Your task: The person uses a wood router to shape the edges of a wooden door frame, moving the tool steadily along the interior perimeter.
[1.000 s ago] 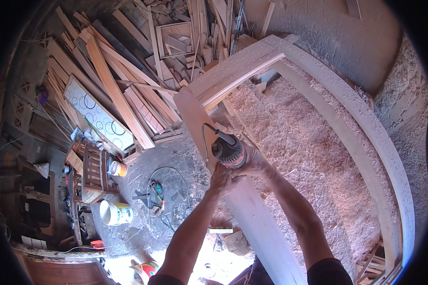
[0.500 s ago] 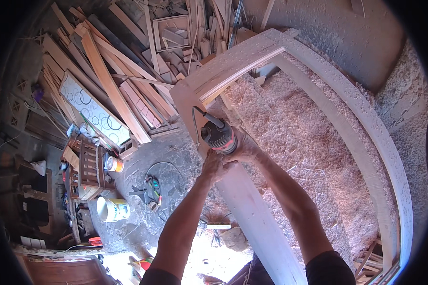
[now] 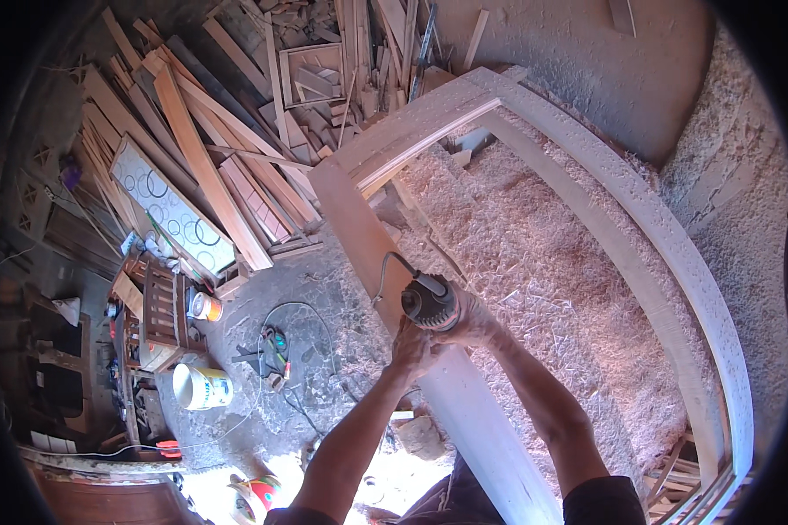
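Both my hands grip a black handheld router (image 3: 427, 301), whose cord (image 3: 392, 259) loops up from its top. My left hand (image 3: 411, 352) is closed around its near left side, and my right hand (image 3: 476, 322) is wrapped round its right side. The router stands on the near rail of a large wooden frame (image 3: 352, 206); its base and bit are hidden beneath the motor and my hands. This rail runs from the upper left down past my body. Fine shavings dot the frame's curved far side (image 3: 665, 219).
Pinkish wood shavings (image 3: 534, 227) cover the ground inside the frame. Many loose boards (image 3: 210, 166) lie piled at upper left. On the floor to the left are a white bucket (image 3: 203, 388), a smaller bucket (image 3: 207, 306), a slatted wooden piece (image 3: 162, 302) and a corded tool (image 3: 273, 350).
My hands have drawn the router along the rail, toward me and slightly right. Bare rail now shows beyond it. The whole view has shifted a little.
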`<action>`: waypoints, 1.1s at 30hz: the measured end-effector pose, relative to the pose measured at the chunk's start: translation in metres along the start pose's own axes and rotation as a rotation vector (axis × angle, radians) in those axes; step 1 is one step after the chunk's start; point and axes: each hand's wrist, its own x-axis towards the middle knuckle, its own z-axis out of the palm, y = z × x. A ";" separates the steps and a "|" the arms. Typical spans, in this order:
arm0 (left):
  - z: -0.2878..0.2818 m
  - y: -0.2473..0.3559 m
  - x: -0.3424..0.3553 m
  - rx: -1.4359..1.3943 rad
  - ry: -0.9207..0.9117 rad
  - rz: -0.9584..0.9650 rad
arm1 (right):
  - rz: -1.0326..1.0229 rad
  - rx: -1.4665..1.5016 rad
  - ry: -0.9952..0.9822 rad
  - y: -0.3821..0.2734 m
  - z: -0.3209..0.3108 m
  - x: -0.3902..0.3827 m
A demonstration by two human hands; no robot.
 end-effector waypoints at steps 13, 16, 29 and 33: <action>0.027 0.086 -0.066 -0.185 0.069 -0.086 | 0.000 -0.108 0.037 -0.016 -0.006 -0.104; 0.034 0.096 -0.079 -0.106 0.079 -0.076 | -0.026 -0.147 0.034 -0.022 -0.008 -0.117; 0.039 0.078 -0.076 -0.190 0.111 -0.081 | -0.079 -0.224 0.032 -0.007 0.000 -0.100; 0.024 0.073 -0.066 -0.139 0.083 -0.065 | -0.041 -0.172 0.009 -0.016 -0.002 -0.086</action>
